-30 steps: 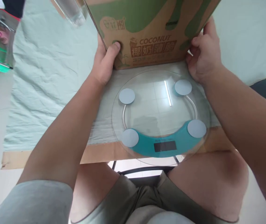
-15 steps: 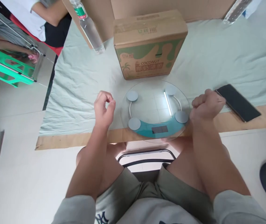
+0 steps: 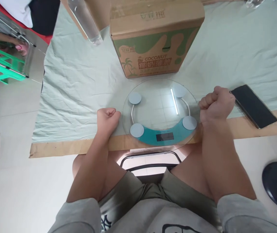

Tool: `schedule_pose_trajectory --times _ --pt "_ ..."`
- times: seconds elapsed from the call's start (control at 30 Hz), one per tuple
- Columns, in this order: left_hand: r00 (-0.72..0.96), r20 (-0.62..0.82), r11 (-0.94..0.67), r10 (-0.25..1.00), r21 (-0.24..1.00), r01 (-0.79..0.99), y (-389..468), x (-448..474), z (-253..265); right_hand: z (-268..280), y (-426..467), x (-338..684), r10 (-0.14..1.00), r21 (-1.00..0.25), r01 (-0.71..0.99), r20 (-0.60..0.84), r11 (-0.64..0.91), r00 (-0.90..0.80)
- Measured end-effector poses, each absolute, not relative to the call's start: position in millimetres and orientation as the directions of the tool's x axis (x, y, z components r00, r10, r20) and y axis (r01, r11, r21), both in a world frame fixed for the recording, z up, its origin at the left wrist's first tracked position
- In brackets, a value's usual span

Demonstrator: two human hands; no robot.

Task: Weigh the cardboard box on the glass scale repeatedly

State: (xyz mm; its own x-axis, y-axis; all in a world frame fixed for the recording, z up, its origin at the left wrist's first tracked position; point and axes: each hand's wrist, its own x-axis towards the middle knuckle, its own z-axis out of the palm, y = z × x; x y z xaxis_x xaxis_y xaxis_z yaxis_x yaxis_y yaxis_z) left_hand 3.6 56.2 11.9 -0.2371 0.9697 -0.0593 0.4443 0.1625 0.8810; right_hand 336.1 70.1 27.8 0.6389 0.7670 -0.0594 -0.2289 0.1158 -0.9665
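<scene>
Carton point(image 3: 150, 53) (top cropped), scale point(image 3: 159, 111), display point(image 3: 165, 136) unreadable

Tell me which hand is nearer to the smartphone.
Right. The right hand is fisted just left of the smartphone, contact unclear; the left hand, also fisted, is farther off, across the glass bathroom scale from it.

The view's upper edge crops the carton point(image 3: 153, 37) and bottle point(image 3: 85, 21)
</scene>
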Motion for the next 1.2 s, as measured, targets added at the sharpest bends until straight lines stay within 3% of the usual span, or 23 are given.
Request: schedule_pose_trajectory --times 0.6,1.2 --pt "-0.125 -0.088 0.151 0.988 0.699 0.699 53 9 16 39 73 322 0.789 -0.985 -0.158 -0.039 0.074 0.613" --pt "-0.164 -0.116 0.2 0.98 0.652 0.731 54 13 21 33 68 331 0.796 -0.954 -0.29 -0.114 0.079 0.595"
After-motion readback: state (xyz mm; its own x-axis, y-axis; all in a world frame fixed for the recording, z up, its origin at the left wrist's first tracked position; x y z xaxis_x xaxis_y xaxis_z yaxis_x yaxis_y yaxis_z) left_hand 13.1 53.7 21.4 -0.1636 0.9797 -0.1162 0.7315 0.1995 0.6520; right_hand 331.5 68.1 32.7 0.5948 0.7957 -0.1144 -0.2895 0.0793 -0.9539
